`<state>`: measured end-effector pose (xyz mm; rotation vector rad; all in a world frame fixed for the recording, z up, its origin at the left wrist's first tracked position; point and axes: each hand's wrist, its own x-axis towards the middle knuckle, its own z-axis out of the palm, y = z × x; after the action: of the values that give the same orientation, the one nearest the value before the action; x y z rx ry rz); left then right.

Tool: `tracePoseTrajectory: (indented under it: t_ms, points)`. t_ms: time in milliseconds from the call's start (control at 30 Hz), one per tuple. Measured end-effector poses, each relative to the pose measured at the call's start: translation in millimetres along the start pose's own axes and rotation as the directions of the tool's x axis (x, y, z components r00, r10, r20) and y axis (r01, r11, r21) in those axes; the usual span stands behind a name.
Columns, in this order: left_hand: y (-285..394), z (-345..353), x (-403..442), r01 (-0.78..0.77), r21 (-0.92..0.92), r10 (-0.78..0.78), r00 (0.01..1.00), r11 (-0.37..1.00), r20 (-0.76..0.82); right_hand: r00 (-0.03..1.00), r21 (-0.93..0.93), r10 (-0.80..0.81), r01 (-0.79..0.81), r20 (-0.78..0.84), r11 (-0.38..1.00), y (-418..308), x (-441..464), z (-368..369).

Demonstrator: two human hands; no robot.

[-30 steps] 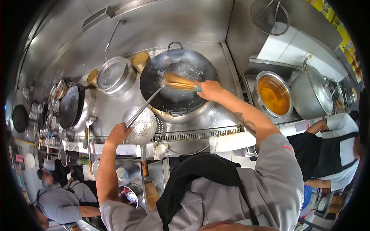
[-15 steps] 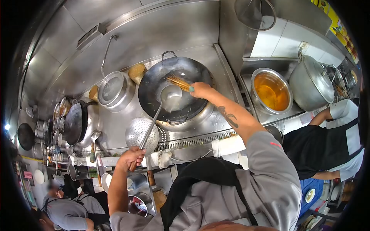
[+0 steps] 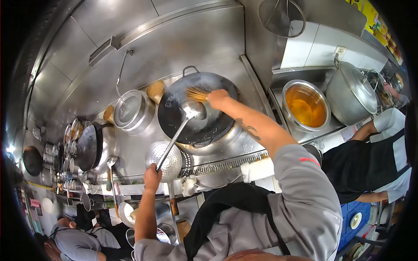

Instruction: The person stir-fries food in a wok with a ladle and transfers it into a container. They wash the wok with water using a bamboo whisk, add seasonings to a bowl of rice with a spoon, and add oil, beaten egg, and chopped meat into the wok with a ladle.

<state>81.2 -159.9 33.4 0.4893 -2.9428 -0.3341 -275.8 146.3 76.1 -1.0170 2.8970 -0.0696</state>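
Note:
My left hand (image 3: pixel 152 177) is wrapped round the handle of a long metal ladle (image 3: pixel 177 135). The ladle's bowl is tilted over the inside of a dark wok (image 3: pixel 211 132). In my right hand (image 3: pixel 219 99) is a bamboo wok brush (image 3: pixel 197 94), its bristles pointing left just above the ladle's bowl. Whether the bristles touch the bowl or the wok I cannot tell. Pale wet streaks or steam show on the wok's upper left side. A round perforated strainer (image 3: pixel 163 161) lies on the stove beside my left hand, its handle toward me.
Behind the wok, a steel pot (image 3: pixel 136 117) stands under a thin tap (image 3: pixel 119 78). At right are a steel pot of orange liquid (image 3: pixel 306 105) and a large lidded pot (image 3: pixel 352 90). A co-worker in a black apron (image 3: pixel 363 167) stands right; more people are lower left.
The ladle's bowl has turned, from a broad pale face to a narrower, shiny tilted one. The brush bristles point more directly left. Whitish haze or wetness has appeared on the wok.

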Motion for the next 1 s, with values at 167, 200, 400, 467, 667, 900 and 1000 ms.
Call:
tracePoseTrajectory:
  t_ms: [167, 200, 400, 467, 667, 900, 1000]
  points:
    - [5.0, -3.6, -6.1, 0.085, -0.224, -0.12, 0.981, 0.971, -0.15, 0.992, -0.022, 0.036, -0.034, 0.121, 0.999, 42.3, -65.5, -49.9]
    - [9.0, -8.9, -2.2, 0.095, -0.276, -0.15, 0.971, 0.956, -0.184, 0.993, 0.014, 0.075, -0.076, 0.088, 0.997, 45.8, -75.2, -65.2]
    - [11.2, -25.6, 22.5, 0.036, -0.416, -0.165, 0.946, 0.909, -0.279, 0.833, 0.347, 0.101, 0.113, -0.543, 0.931, 20.7, -138.2, -197.6]
    - [10.1, -16.5, 27.5, -0.027, -0.419, -0.109, 0.949, 0.908, -0.297, 0.763, 0.587, 0.144, 0.346, -0.63, 0.731, 5.6, -124.8, -186.2]
    - [33.8, 11.3, 12.4, 0.022, -0.634, -0.152, 0.977, 0.773, -0.151, 0.974, 0.786, 0.18, -0.217, 0.136, 0.579, 25.2, -91.7, -63.3]
    - [29.9, 1.6, 23.4, -0.088, -0.372, -0.035, 0.95, 0.924, -0.312, 0.919, 0.885, 0.348, 0.004, -0.186, 0.465, 62.9, -169.1, -100.0]
    - [24.4, 0.5, 20.5, -0.099, -0.305, 0.0, 0.951, 0.947, -0.308, 0.81, 0.817, 0.27, 0.379, -0.52, 0.435, 48.9, -186.4, -161.8]
